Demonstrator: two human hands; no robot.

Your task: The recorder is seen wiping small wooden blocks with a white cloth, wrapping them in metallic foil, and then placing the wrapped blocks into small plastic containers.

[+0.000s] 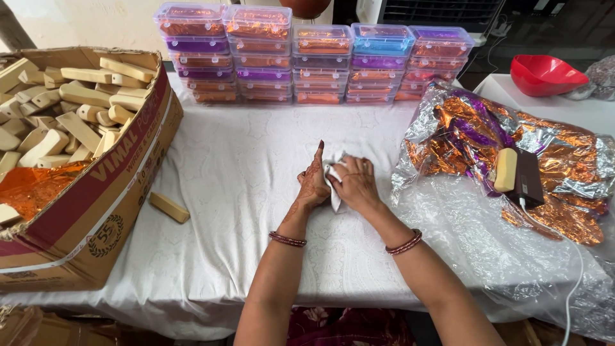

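Hands meet near the middle of the white-covered counter [230, 192]. The left hand [314, 182] and right hand [355, 186] are both closed around a small white wrapper [334, 173], crumpled between the fingers. It looks light, thin and limp, likely to tear or slip; pinching its edges seems safest. Left, a cardboard box [109, 211] holds wooden blocks [77, 122], one loose block [170, 207] beside it. Right lies crinkled foil sheeting [551, 154]. Farthest, stacked plastic boxes [317, 54] line the rear.
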